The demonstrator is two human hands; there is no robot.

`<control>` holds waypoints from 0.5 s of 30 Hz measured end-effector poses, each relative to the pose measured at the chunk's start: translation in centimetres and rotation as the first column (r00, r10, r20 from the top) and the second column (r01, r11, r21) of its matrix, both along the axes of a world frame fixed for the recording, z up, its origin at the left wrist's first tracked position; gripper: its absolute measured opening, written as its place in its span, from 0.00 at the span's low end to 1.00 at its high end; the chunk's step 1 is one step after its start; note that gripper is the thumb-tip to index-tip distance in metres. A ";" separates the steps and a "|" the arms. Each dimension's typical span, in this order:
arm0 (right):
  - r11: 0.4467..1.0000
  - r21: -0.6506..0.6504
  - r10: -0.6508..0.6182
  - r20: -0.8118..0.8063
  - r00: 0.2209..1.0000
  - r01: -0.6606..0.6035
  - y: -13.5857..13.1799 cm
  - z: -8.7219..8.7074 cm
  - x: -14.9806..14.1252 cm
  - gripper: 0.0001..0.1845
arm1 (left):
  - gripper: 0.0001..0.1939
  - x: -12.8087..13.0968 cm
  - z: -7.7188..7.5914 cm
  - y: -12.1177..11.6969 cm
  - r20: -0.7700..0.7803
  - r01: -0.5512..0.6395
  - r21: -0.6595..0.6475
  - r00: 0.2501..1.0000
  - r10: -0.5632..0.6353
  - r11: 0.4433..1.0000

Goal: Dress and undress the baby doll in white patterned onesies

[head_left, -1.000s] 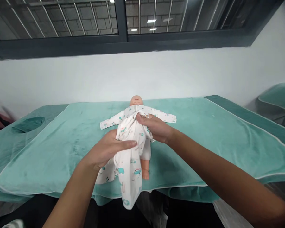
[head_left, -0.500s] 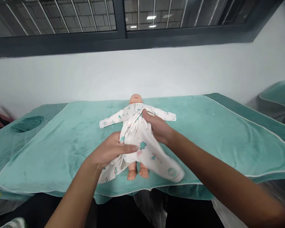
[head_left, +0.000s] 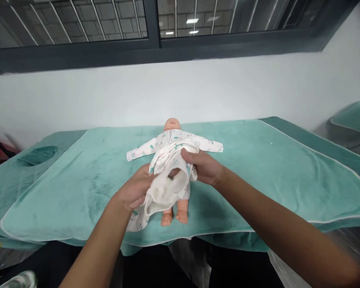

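Note:
A baby doll (head_left: pixel 172 125) lies on its back, dressed in a white printed long-sleeved top (head_left: pixel 171 138). Its bare feet (head_left: pixel 181 216) point toward me. Over its lower body I hold white baby pants (head_left: pixel 165 190) with a matching print, bunched up with one opening facing me. My left hand (head_left: pixel 139 186) grips the cloth on the left side, its fingertips partly hidden in the folds. On the right, my right hand (head_left: pixel 205 166) pinches the bunched fabric, thumb on top. One pant leg (head_left: pixel 138 219) hangs beside the doll's feet at the left.
A teal plush cover (head_left: pixel 258 176) spreads over the bed, with an oval hole (head_left: pixel 37 156) at its left end. Behind stands a white wall (head_left: pixel 180 92) below a dark window frame (head_left: pixel 156 50). A teal padded piece (head_left: pixel 354 120) is at the far right.
The pant leg that swung out to the right is now gathered up between my hands, its opening turned toward me. My right hand has dropped slightly.

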State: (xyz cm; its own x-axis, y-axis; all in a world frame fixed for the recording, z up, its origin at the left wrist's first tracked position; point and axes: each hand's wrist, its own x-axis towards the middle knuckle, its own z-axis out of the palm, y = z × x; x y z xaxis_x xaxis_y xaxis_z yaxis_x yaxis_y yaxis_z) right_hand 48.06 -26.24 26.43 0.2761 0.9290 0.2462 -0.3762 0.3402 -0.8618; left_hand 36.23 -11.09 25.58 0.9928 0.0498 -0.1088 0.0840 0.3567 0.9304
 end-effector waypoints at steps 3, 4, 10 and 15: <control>1.000 -0.014 -0.026 -0.079 0.997 0.025 0.1 -0.9 -0.6 0.18 | 0.25 -0.4 -0.3 0.4 0.050 -0.012 -0.030 0.999 0.013 0.999; 0.998 -0.043 -0.049 -0.112 0.993 0.044 0.1 -1.4 -1.1 0.17 | 0.26 -0.5 -0.4 0.3 0.065 -0.075 -0.081 0.995 0.080 0.994; 0.956 -0.292 -0.055 -0.296 0.954 -0.036 -2.8 -5.5 -5.9 0.12 | 0.25 -2.9 -1.6 -0.8 -0.270 -0.041 -0.093 0.963 0.015 0.995; 0.865 -0.501 -0.052 -0.165 0.985 -0.039 -6.8 -8.6 -7.9 0.12 | 0.21 -4.7 -2.0 -1.8 -0.386 0.292 0.295 0.907 -0.167 0.910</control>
State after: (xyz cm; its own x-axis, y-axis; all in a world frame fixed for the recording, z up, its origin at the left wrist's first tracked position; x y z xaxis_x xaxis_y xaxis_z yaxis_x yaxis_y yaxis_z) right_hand 40.15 -33.03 17.84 0.2776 0.9122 -0.3013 -0.5287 -0.1168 -0.8407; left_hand 31.51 -12.92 23.58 0.8826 -0.0787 -0.4636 0.4615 -0.0434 0.8861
